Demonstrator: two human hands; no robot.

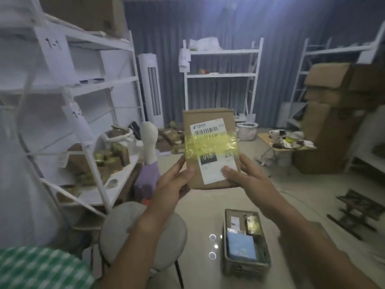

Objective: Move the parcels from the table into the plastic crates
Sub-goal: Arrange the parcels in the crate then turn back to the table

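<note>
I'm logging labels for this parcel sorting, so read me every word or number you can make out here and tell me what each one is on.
"010": dark patch on the white shipping label of the brown cardboard parcel held by the left hand and right hand.
"1-1": paper sign on the white metal shelving rack.
Barcode, logo text and digits under the yellow tape: too blurred to read.
Labels in the grey plastic crate: too small.

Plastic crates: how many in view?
1. The plastic crate sits on the floor below the right hand, already holding a few items. Others may be out of frame or hidden behind the arms.
</note>
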